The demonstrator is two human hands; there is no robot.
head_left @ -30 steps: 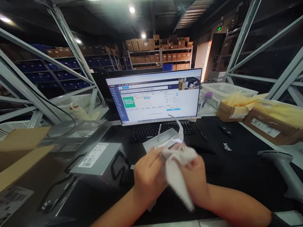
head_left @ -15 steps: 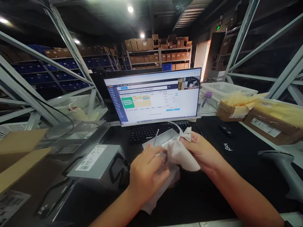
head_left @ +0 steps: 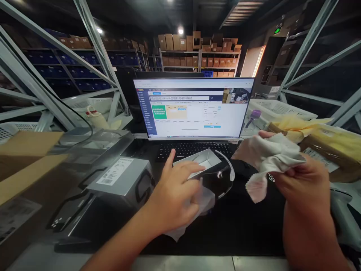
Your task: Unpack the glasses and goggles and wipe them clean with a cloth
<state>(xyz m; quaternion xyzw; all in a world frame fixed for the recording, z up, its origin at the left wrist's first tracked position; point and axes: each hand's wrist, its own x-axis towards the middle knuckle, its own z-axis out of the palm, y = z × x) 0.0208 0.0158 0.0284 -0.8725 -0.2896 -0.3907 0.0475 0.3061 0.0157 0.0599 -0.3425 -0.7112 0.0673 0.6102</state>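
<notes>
My left hand (head_left: 176, 190) is closed on a pair of clear glasses (head_left: 231, 174), whose curved arm sticks out to the right of the fingers. Part of the glasses is hidden behind that hand. Off to the right, my right hand (head_left: 307, 184) grips a crumpled pale cloth (head_left: 278, 156), held apart from the glasses. Just beyond my left hand lies an open silver-grey box (head_left: 210, 160). A thin whitish sheet or bag (head_left: 179, 231) shows below the left hand on the black mat (head_left: 239, 233).
A monitor (head_left: 194, 113) and keyboard (head_left: 166, 150) stand ahead. To the left are a closed grey box (head_left: 121, 177) and an open cardboard box (head_left: 31, 150). On the right sit a scanner (head_left: 345, 214), a carton with yellow packaging (head_left: 321, 154) and a white basket (head_left: 284, 111).
My right hand has moved away to the right with the cloth, off the glasses. The glasses remain in my left hand and show more clearly. The view has shifted a little left.
</notes>
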